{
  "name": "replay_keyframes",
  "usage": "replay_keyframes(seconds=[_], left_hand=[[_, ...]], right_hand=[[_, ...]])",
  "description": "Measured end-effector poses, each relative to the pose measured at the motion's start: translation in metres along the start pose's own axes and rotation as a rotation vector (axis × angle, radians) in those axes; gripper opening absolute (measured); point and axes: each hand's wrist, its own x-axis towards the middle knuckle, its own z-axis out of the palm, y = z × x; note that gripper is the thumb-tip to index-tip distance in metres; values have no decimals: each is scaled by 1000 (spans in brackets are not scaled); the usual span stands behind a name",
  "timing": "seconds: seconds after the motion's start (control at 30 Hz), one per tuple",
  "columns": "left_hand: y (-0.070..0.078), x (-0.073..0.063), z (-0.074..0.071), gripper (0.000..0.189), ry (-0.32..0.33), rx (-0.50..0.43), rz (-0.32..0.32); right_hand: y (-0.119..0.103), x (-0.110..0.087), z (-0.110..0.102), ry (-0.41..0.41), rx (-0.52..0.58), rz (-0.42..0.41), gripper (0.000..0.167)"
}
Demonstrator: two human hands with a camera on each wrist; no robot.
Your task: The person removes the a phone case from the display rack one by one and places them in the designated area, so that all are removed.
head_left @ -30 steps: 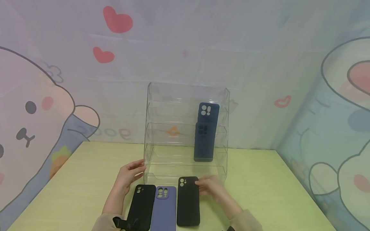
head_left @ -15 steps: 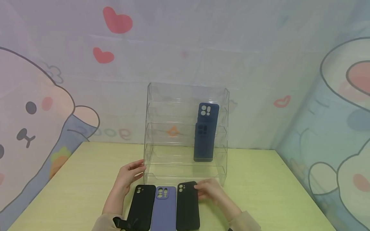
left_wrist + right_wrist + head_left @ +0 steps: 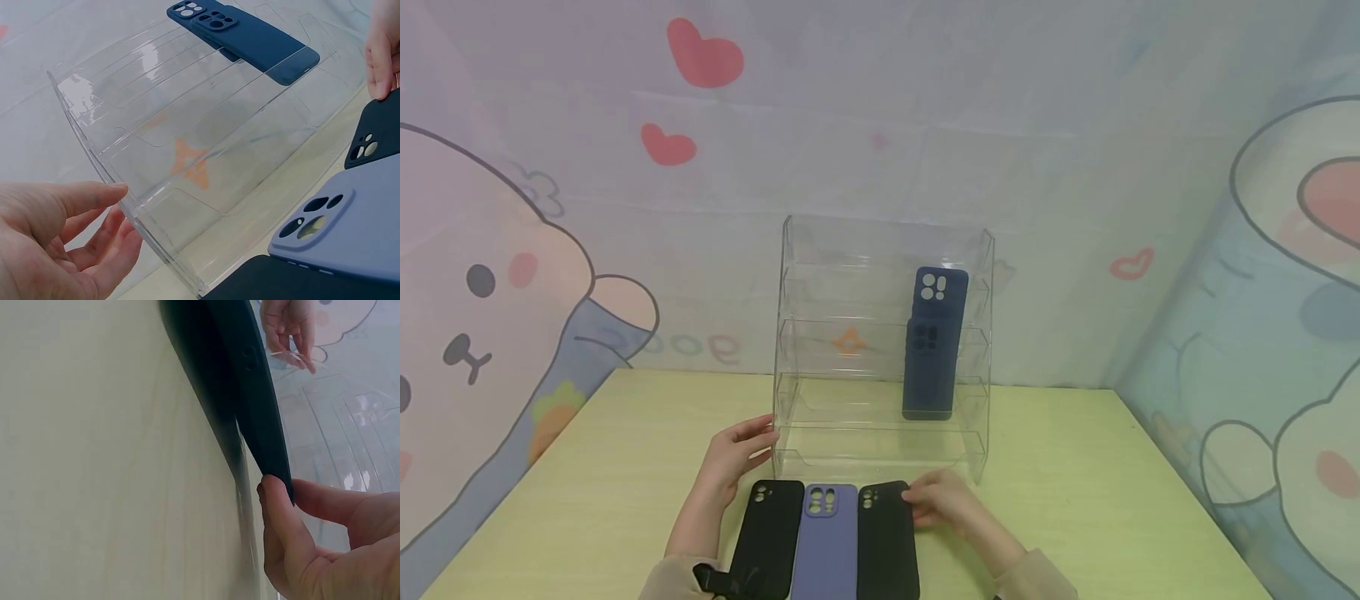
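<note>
My right hand pinches the top right corner of a black phone case, thumb on one face and fingers on the other. In the right wrist view that case tilts, with a gap below its held end. Left of it a lilac phone case and another black phone case lie on the table. My left hand rests its fingertips against the left side of a clear tiered rack. Two dark blue phone cases stand in the rack's right part, one overlapping the other.
The pale yellow table extends to both sides of the rack. Behind it hangs a printed cloth backdrop with cartoon figures and hearts. A black strap sits at the left wrist, overlapping the left black case.
My right hand has drawn the right black phone case toward me, and its top now lines up with the lilac one. The left hand, rack and blue cases have stayed put.
</note>
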Motion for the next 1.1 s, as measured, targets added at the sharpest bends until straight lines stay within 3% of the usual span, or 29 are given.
replay_keyframes(seconds=[0.27, 0.73, 0.93, 1.1], left_hand=[[0, 1, 0, 49, 1, 7, -1], [-1, 0, -1, 49, -3, 4, -2], [-1, 0, -1, 49, -2, 0, -2], [-1, 0, 0, 49, -3, -2, -2]], right_hand=[[-2, -2, -1, -7, -62, 10, 23], [-1, 1, -4, -41, -74, 55, 20], [-1, 0, -11, -101, -86, 33, 17], [-9, 0, -16, -49, -154, 5, 20]])
